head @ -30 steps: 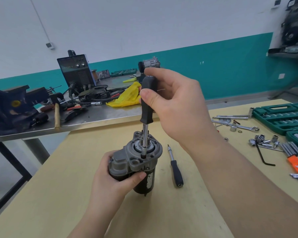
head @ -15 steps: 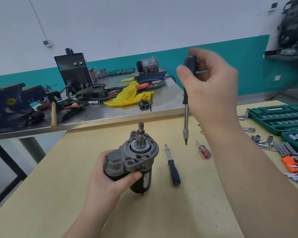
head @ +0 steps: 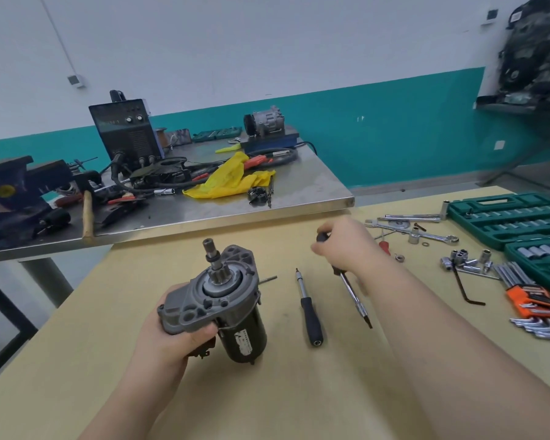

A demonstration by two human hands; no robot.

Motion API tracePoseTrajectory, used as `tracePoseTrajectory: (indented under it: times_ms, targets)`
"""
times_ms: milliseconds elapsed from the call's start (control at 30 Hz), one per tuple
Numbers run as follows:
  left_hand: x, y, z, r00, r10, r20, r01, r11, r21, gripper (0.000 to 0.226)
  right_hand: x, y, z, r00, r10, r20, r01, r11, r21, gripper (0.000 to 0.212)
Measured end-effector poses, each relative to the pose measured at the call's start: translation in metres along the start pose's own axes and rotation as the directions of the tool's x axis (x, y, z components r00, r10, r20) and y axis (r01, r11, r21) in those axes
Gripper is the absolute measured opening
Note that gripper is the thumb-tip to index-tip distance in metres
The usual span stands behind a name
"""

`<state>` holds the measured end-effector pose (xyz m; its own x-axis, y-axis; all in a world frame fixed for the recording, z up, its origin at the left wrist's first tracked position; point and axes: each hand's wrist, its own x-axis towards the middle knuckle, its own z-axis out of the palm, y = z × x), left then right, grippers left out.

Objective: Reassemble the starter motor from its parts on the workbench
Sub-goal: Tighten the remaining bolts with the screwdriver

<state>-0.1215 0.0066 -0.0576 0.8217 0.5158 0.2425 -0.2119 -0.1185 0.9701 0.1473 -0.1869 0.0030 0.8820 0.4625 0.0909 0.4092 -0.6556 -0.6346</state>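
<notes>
The starter motor has a grey cast nose housing and a black cylindrical body, with its pinion shaft pointing up and away. My left hand grips it by the housing and holds it tilted just above the wooden workbench. My right hand holds a black-handled screwdriver low over the bench, to the right of the motor; its steel shaft slants toward me with the tip near the surface. A second black-handled driver lies on the bench between the motor and my right hand.
Wrenches, loose sockets, an L-shaped hex key and an orange hex key set lie at the right, beside green socket cases. A small red screwdriver peeks from behind my right hand. A cluttered steel table stands behind.
My right hand has lifted the screwdriver off the motor's front, swung it right and lowered it toward the bench. My left hand has tilted the motor.
</notes>
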Motion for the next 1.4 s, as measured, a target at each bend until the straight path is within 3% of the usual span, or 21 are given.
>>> tracePoseTrajectory:
  times_ms: [167,333,467,533,633,700,767,933,1100,1267,1333,1400]
  targets:
    - [-0.001,-0.003,-0.004,0.999,-0.012,0.037,0.015,0.998,-0.066,0.06,0.0,0.014,0.027,0.992,0.059,0.113,-0.044,0.99,-0.132,0.019]
    - [-0.002,0.001,-0.001,0.998,-0.015,0.068,0.019,0.998,-0.062,0.067,-0.003,0.019,0.04,0.991,0.085,0.1,-0.029,0.885,-0.465,0.039]
    - [-0.006,0.005,0.006,0.998,-0.019,0.059,0.022,0.998,-0.059,0.07,-0.003,0.005,0.056,0.974,-0.212,0.081,0.225,0.855,-0.467,0.043]
    - [-0.007,0.009,0.009,0.998,-0.03,0.05,0.034,0.997,-0.065,0.079,-0.006,-0.003,0.075,0.905,-0.384,0.186,0.426,0.817,-0.387,0.049]
    - [-0.009,0.013,0.012,0.996,-0.057,0.067,0.062,0.996,-0.068,0.091,-0.009,-0.006,0.103,0.804,-0.432,0.409,0.577,0.733,-0.359,0.053]
    - [-0.01,0.015,0.014,0.995,-0.07,0.075,0.075,0.995,-0.067,0.097,-0.01,-0.006,0.107,0.775,-0.389,0.498,0.591,0.724,-0.355,0.052]
    - [-0.011,0.015,0.013,0.994,-0.075,0.081,0.082,0.993,-0.084,0.103,-0.015,-0.011,0.101,0.802,-0.338,0.493,0.542,0.758,-0.361,0.047]
    - [-0.011,0.017,0.01,0.966,-0.037,0.256,0.06,0.995,-0.083,0.068,-0.029,-0.028,0.086,0.871,-0.352,0.343,0.489,0.7,-0.52,0.019]
    - [-0.014,0.017,0.01,0.96,-0.028,0.279,0.051,0.996,-0.077,0.063,-0.037,-0.036,0.083,0.877,-0.337,0.343,0.461,0.79,-0.403,0.039]
    - [-0.014,0.019,0.011,0.962,-0.04,0.269,0.055,0.997,-0.048,0.065,-0.033,-0.034,0.076,0.875,-0.33,0.354,0.433,0.861,-0.267,0.037]
    - [-0.015,0.022,0.014,0.964,-0.049,0.26,0.057,0.998,-0.023,0.07,-0.029,-0.038,0.059,0.904,-0.331,0.27,0.348,0.937,-0.017,0.021]
    - [-0.016,0.024,0.016,0.972,-0.048,0.228,0.048,0.999,0.006,0.076,-0.028,-0.048,0.035,0.946,-0.299,0.123,0.249,0.917,0.311,0.018]
